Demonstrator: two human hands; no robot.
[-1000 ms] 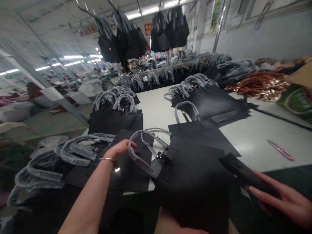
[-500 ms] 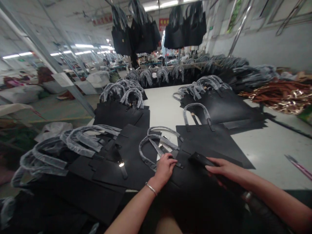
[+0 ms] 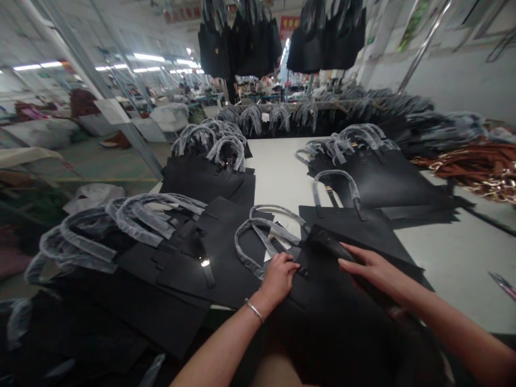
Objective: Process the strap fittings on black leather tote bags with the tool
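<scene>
A black leather-like bag panel [image 3: 322, 322] lies in front of me at the table's near edge. My left hand [image 3: 280, 277], with a silver bangle at the wrist, pinches at the panel's edge, beside a tab at the base of a plastic-wrapped bag handle [image 3: 245, 244]. With thumb and fingers, my right hand [image 3: 374, 269] grips the panel's folded, raised right part; the fingers underneath are hidden. Behind it lies another black panel [image 3: 374, 231] with its own wrapped handle [image 3: 336, 174]. To the left, a strap with a shiny gold buckle [image 3: 205, 262] rests on more black panels.
Stacked panels with wrapped handles [image 3: 141, 215] fill the left side; another stack [image 3: 374, 172] lies at the back right. Brown straps with gold hardware [image 3: 479, 166] are piled far right. A pointed tool [image 3: 502, 282] rests on the white table [image 3: 443, 258]. Black bags [image 3: 250, 48] hang overhead.
The folded part in my right hand has moved up and left, its corner now nearer the wrapped handle. My left hand keeps its place on the panel. The whole view has shifted slightly.
</scene>
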